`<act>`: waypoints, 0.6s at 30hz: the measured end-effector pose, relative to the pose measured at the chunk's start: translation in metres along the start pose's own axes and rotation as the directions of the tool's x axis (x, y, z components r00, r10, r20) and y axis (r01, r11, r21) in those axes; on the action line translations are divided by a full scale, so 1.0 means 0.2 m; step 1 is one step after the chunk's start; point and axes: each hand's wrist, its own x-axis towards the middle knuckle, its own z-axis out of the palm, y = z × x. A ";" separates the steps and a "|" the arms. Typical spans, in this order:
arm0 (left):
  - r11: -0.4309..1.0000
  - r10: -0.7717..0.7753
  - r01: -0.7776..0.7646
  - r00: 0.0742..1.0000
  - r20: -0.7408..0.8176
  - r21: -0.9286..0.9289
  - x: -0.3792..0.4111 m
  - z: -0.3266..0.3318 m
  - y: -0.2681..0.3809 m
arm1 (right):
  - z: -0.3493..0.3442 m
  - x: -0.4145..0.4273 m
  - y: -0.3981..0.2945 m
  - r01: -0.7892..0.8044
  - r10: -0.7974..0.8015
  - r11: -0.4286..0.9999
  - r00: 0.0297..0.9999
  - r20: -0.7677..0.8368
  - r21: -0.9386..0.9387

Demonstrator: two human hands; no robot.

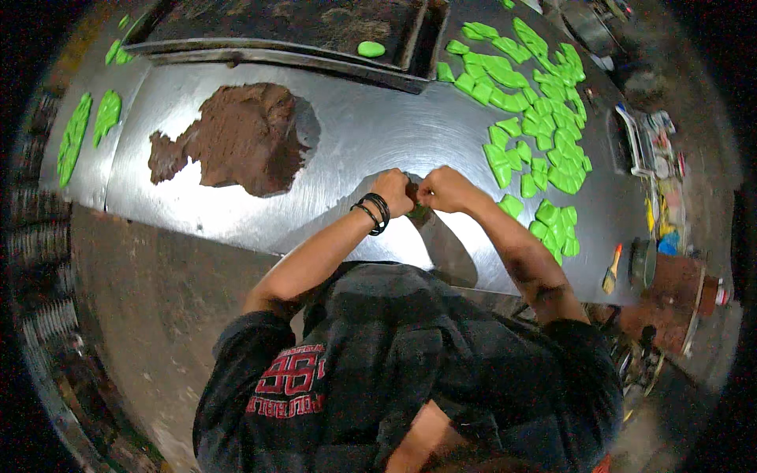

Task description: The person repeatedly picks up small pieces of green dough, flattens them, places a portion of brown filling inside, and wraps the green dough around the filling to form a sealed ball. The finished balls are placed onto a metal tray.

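My left hand [393, 192], with dark bands at the wrist, and my right hand [446, 189] meet over the metal table [366, 130] close to its front edge. Between them is a small brown piece [412, 189], partly hidden by the fingers, with a bit of green below it. Both hands are curled, and which one grips the piece is unclear. A large lump of brown dough-like material [245, 139] lies to the left. Many bright green dough-like pieces [553, 124] are spread to the right, some touching one another.
Dark metal trays [284, 50] stand at the back, with one green oval piece [371, 49] in them. More green pieces [75, 139] lie at the far left. A brush [612, 271] rests near the right front edge, beside a dark container [642, 263].
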 end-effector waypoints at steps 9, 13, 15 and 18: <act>0.545 -0.557 0.000 0.748 -0.362 -0.838 -0.37 -0.39 -0.24 | 0.34 0.21 -0.28 -0.303 0.204 0.952 0.740 -0.641 -0.047; 0.545 -0.627 -0.168 0.568 -0.532 -0.821 -0.55 -0.66 -0.34 | 0.33 0.27 -0.22 -0.104 0.174 0.984 0.744 -0.645 0.146; 0.732 -0.442 -0.303 0.471 -0.764 -0.610 -0.57 -0.71 -0.41 | 0.30 0.21 -0.13 0.015 0.086 0.979 0.873 -0.481 0.202; 0.982 -0.180 0.124 0.437 -0.881 -0.139 -0.62 -0.76 -0.43 | 0.18 -0.05 -0.06 0.202 -0.176 0.969 0.968 -0.178 0.139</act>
